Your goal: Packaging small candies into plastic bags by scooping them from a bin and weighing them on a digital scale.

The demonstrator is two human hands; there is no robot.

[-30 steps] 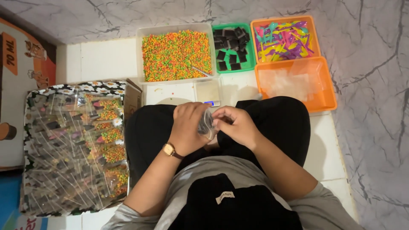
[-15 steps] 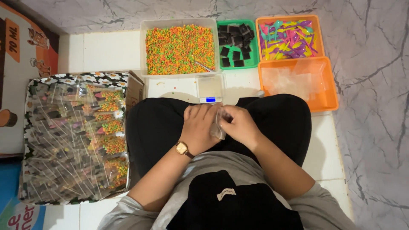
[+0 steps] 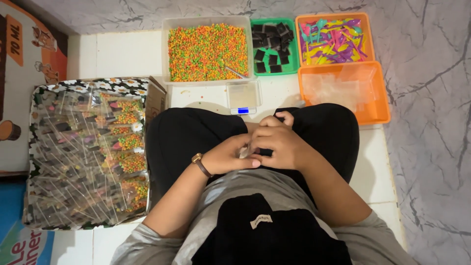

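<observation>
My left hand, with a brown-strapped watch at the wrist, and my right hand meet over my lap, above black trousers. Both are closed around a small clear plastic packet. Only a pale sliver of it shows between the fingers. My right hand's fingers curl over the left hand's fingertips. A small digital scale with a blue display stands on the white floor just beyond my knees.
A clear tub of orange and green pellets holds a metal scoop. Right of it are a green tray of black squares, an orange tray of colourful spoons and an orange tray of clear bags. A flower-patterned box of filled packets lies left.
My hands have dropped lower onto my lap and closed tighter, so the clear packet that stood up between the fingers is now almost hidden.
</observation>
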